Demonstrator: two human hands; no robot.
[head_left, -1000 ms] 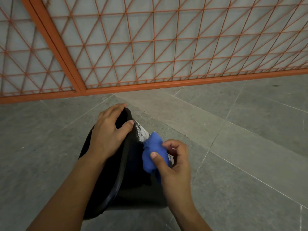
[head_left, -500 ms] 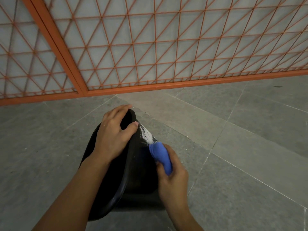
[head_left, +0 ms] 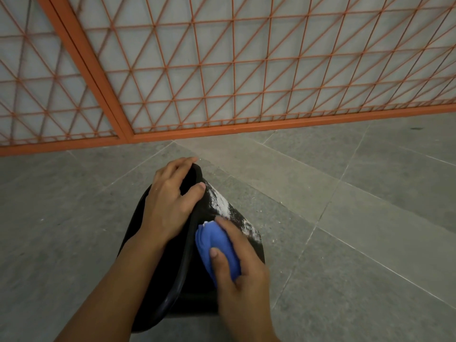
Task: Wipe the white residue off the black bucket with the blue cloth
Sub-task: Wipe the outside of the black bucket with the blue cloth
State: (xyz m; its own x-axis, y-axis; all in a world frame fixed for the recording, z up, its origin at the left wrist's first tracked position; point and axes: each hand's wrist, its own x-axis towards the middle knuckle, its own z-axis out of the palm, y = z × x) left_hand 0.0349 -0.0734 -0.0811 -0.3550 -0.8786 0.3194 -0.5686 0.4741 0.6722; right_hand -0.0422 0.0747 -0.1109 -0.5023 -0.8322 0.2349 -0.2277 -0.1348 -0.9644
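A black bucket [head_left: 197,287] lies tilted on its side on the grey floor. My left hand [head_left: 170,203] grips its rim at the top, fingers inside and thumb on the outer wall. White residue [head_left: 219,203] streaks the outer wall below the rim and runs on toward the base. My right hand [head_left: 239,265] holds a bunched blue cloth [head_left: 217,245] pressed against the wall, just below the residue patch. A little white powder clings to the cloth's upper edge.
An orange metal lattice fence [head_left: 222,70] with a thick slanted post [head_left: 81,65] runs across the back. Grey tiled floor [head_left: 357,218] surrounds the bucket, with white specks scattered to the right of it.
My right hand has drawn the cloth back down the bucket wall toward me and turned so more cloth shows. The left hand keeps its hold on the rim.
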